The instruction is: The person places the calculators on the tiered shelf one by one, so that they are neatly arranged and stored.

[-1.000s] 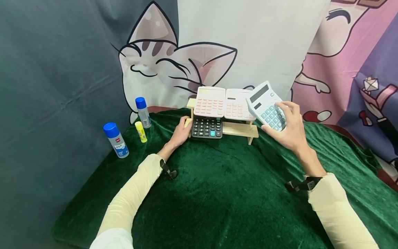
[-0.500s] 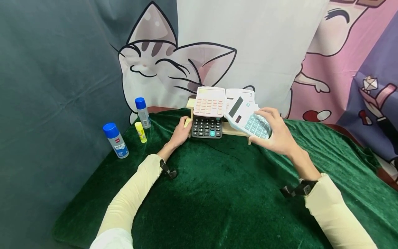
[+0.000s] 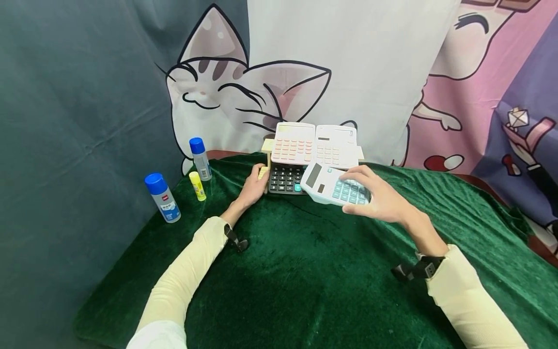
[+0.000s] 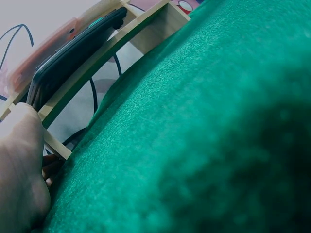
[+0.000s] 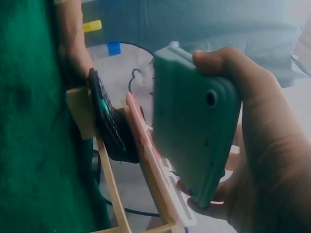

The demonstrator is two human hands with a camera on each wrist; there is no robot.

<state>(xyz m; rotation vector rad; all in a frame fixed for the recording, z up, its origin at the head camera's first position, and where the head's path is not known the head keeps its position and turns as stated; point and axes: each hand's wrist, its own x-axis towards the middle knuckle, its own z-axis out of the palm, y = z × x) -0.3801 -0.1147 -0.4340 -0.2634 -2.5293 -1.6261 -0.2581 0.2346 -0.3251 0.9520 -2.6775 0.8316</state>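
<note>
My right hand point(image 3: 380, 198) holds a light blue and white calculator point(image 3: 324, 186) by its keypad end, thumb and fingers on opposite edges. The calculator hangs tilted in front of the wooden two-tier rack point(image 3: 360, 153), overlapping the black calculator's right part. That black calculator point(image 3: 282, 180) leans on the lower tier at the left. Above it, a pink calculator point(image 3: 293, 141) and a white calculator point(image 3: 336, 144) stand side by side on the upper tier. At the rack's left end my left hand point(image 3: 253, 186) grips the lower tier; its thumb shows on the wood in the left wrist view.
Two blue-capped glue bottles point(image 3: 167, 202) stand at the left, one farther back, with a yellow glue stick point(image 3: 197, 185) between them. Green velvet cloth point(image 3: 279, 281) covers the table. A cartoon-printed curtain point(image 3: 366, 58) hangs directly behind the rack.
My right hand has brought the light blue calculator left and down, from right of the upper tier to before the lower tier, turning it more sideways. My left hand has stayed at the rack.
</note>
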